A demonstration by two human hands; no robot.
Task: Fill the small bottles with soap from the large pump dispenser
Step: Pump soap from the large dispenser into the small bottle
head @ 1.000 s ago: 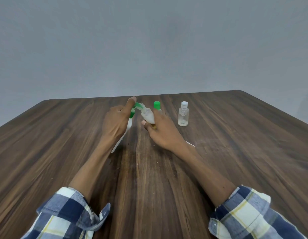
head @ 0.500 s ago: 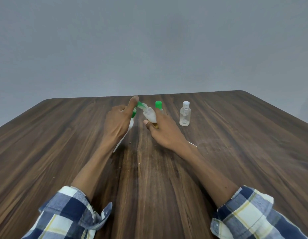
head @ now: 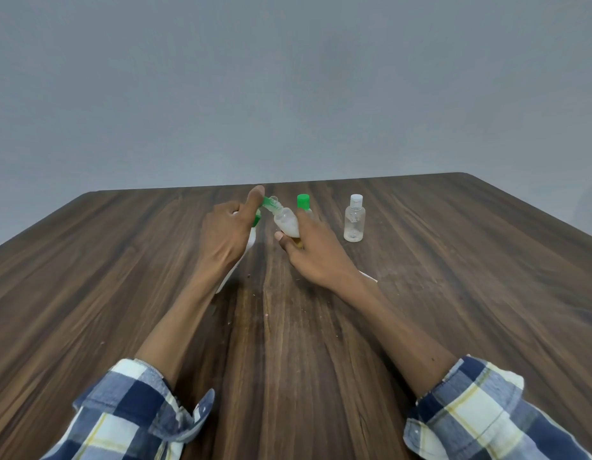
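My left hand [head: 226, 235] wraps around the large white pump dispenser [head: 249, 242], thumb on top of its green pump head [head: 264, 202]; most of the dispenser is hidden behind the hand. My right hand [head: 313, 252] holds a small clear bottle [head: 287, 222], tilted left so its open mouth meets the green nozzle. White soap fills part of that bottle. Behind my right hand stands a second small bottle with a green cap [head: 303, 201]. A third clear bottle with a white cap [head: 354, 222] stands upright further right.
The dark wooden table [head: 454, 293] carries small crumbs near the centre. A thin white object [head: 369, 277] peeks out from under my right wrist. A plain grey wall lies behind the table's far edge.
Both hands with the dispenser and the tilted bottle stay together and have barely shifted. The thumb stays on the pump head.
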